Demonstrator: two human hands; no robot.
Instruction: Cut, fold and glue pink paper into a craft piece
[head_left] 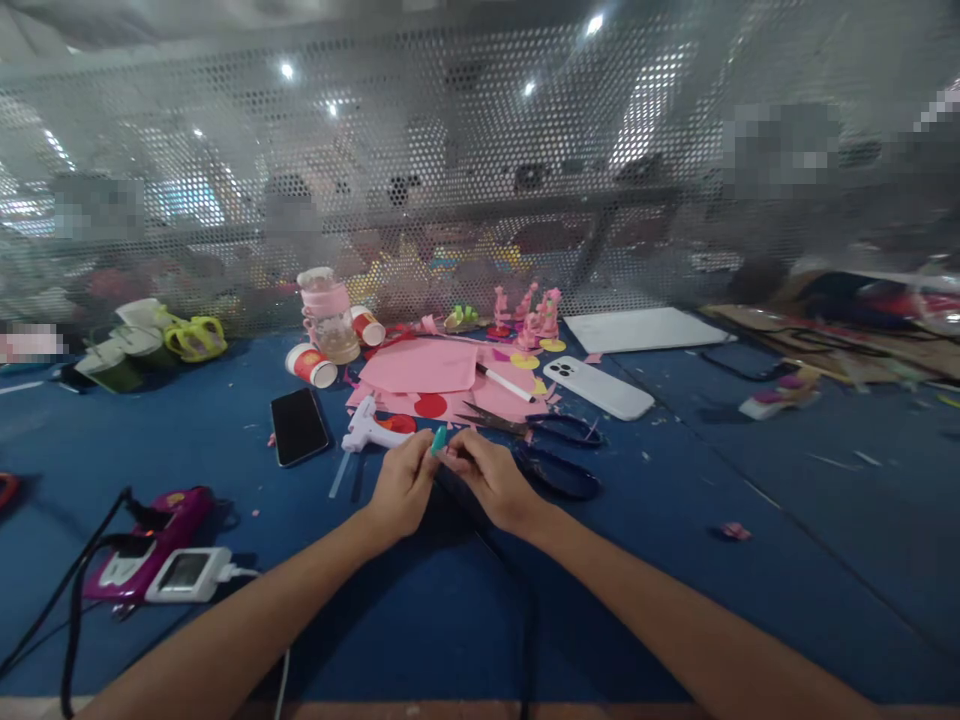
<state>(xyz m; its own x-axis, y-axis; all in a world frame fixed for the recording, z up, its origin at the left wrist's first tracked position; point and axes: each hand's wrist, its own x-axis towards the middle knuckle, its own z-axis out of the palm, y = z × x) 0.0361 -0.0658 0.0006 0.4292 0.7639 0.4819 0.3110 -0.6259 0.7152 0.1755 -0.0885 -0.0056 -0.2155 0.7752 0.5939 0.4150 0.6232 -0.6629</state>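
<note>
My left hand (401, 490) and my right hand (491, 480) meet over the blue table (675, 540), fingertips pinched together on a small teal piece (438, 440). What kind of piece it is cannot be told. A white glue gun (367, 430) lies just beyond my left hand. Black-handled scissors (551, 450) lie just past my right hand. Pink paper sheets (431, 368) with red circles (430, 405) and a white pen (504, 383) are spread behind them.
A black phone (298, 425) lies left of the glue gun, a white phone (598, 387) to the right. Paper cups (311, 364) and a pink jar (328, 312) stand at the back. A magenta device (150, 535) with cables sits near left. A perforated metal screen (480, 180) closes the far edge.
</note>
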